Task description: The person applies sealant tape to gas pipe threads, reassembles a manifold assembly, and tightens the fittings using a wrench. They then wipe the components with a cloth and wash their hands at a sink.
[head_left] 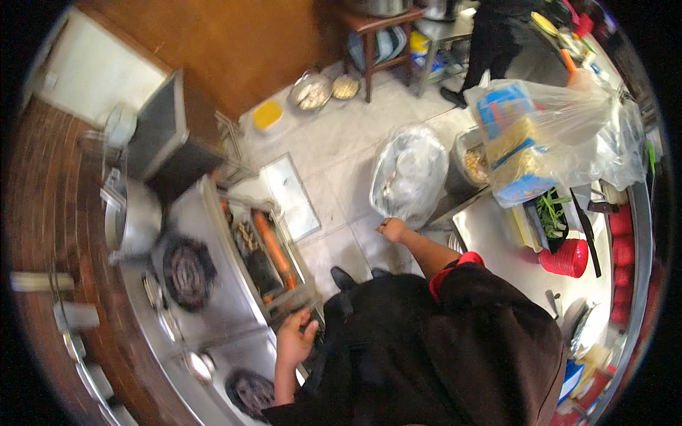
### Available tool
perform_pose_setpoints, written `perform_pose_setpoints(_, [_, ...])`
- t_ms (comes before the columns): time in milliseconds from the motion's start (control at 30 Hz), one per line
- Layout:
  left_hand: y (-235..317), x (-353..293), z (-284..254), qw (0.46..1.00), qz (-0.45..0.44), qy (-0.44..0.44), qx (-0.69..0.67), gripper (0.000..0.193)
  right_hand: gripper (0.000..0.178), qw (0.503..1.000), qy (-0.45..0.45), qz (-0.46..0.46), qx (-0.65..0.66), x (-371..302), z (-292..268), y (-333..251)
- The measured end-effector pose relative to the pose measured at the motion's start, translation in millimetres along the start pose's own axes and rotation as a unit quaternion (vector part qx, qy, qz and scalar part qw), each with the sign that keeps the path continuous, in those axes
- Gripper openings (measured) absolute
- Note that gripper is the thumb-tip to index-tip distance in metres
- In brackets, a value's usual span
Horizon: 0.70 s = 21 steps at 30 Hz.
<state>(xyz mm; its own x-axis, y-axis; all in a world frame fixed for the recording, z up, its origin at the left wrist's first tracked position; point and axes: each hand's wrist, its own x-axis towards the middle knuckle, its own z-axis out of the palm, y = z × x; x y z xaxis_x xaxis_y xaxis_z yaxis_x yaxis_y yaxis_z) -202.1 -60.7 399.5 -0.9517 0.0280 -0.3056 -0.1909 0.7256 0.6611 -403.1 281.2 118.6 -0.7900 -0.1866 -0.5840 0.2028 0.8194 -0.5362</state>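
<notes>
Beside the front edge of the steel stove on the left is my left hand [293, 341], its thumb and fingers apart with nothing in them. My right hand [391, 229] hangs out over the floor, its fingers loosely curled, and no object shows in it. Just beyond that hand stands a bin lined with clear plastic [410, 170]. Whether the fingers touch the plastic is hard to tell. Under the stove front, a shelf holds a long orange cylinder [273, 245].
Left, the stove carries black burners [188, 272] and a large pot [135, 216]. Right, a steel counter [490, 231] holds green leaves [550, 211], a red stack of cups or bowls [566, 258] and plastic-bagged packages [518, 142]. Bowls of food [311, 92] sit on the floor; another person [490, 46] stands far right.
</notes>
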Motion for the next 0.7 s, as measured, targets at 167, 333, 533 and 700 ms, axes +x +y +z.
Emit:
perform_pose_setpoints(167, [-46.1, 121.0, -24.1, 0.981, 0.005, -0.098, -0.167, 0.044, 0.047, 0.987, 0.118, 0.112, -0.002, 54.3, -75.6, 44.9])
perform_pose_setpoints(333, [-61.3, 257.6, -87.9, 0.991, 0.078, -0.052, -0.091, 0.053, 0.044, 0.976, -0.042, 0.193, -0.09, 67.5, -55.2, 77.4])
perform_pose_setpoints(533, [-0.4, 414.3, -190.8, 0.98, 0.196, -0.014, 0.042, 0.053, 0.025, 0.938, -0.134, 0.279, 0.155, 83.7, 58.6, 107.0])
perform_pose_setpoints(700, [21.4, 520.9, -230.2, 0.98, 0.201, 0.005, -0.004, 0.05, 0.015, 0.942, 0.003, 0.0, 0.336, 106.8, 85.0, 95.6])
